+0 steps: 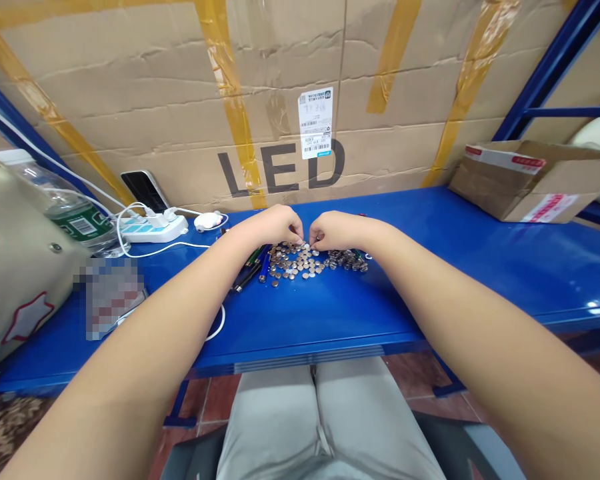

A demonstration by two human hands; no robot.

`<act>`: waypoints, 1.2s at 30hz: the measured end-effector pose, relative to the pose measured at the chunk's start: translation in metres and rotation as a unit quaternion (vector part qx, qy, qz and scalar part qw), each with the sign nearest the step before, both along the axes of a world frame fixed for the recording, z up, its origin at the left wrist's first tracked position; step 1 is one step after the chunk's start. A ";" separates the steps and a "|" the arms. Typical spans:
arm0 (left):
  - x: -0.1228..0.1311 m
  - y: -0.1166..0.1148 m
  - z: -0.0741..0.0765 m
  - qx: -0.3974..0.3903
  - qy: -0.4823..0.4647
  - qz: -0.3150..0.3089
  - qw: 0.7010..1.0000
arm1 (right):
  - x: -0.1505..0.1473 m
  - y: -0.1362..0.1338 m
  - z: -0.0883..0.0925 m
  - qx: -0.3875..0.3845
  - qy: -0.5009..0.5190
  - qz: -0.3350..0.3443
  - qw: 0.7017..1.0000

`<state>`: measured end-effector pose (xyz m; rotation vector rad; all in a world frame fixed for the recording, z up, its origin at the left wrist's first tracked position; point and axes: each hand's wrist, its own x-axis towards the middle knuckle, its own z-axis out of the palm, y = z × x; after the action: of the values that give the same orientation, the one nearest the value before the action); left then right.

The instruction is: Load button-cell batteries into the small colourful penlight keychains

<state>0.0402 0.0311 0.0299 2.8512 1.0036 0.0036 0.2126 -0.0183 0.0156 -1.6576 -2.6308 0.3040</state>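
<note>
Both my hands are over a spread of small round metal discs (306, 261) that look like button cells. My left hand (284, 225) bends down at the back of the discs, thumb and fingers pinched together; whatever is between them is too small to make out. Close to its right, my right hand (333, 230) is also closed in a pinch at the discs, its contents hidden. A heap of small dark shiny pieces (349, 261) lies under my right wrist. Beside the discs on the left are several pen-like sticks, among them a blue one (265, 268) and a black one (247, 278).
The blue table (300, 313) backs onto a large LED carton (170, 100). At left are a power strip (155, 228) with white cables, a phone (144, 191), a plastic bottle (75, 210) and a beige bag (27, 267). An open cardboard box (517, 183) stands at right.
</note>
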 end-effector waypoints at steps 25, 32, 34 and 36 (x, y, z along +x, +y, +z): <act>-0.041 -0.033 -0.003 0.032 -0.008 0.036 0.999 | 0.002 -0.011 0.011 -0.010 0.051 -0.005 0.999; -0.037 -0.024 -0.007 0.027 0.001 0.059 0.998 | -0.010 -0.018 0.010 0.016 0.096 0.055 0.994; -0.035 -0.024 -0.006 0.026 0.010 0.065 0.997 | -0.017 -0.020 0.007 0.000 0.101 0.082 0.992; -0.033 -0.024 -0.006 0.024 0.016 0.076 0.997 | -0.022 -0.021 0.005 -0.008 0.092 0.094 0.991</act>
<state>0.0067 0.0071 0.0237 2.8180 1.2413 -0.0055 0.1902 -0.0393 0.0206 -1.3146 -2.6524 0.4591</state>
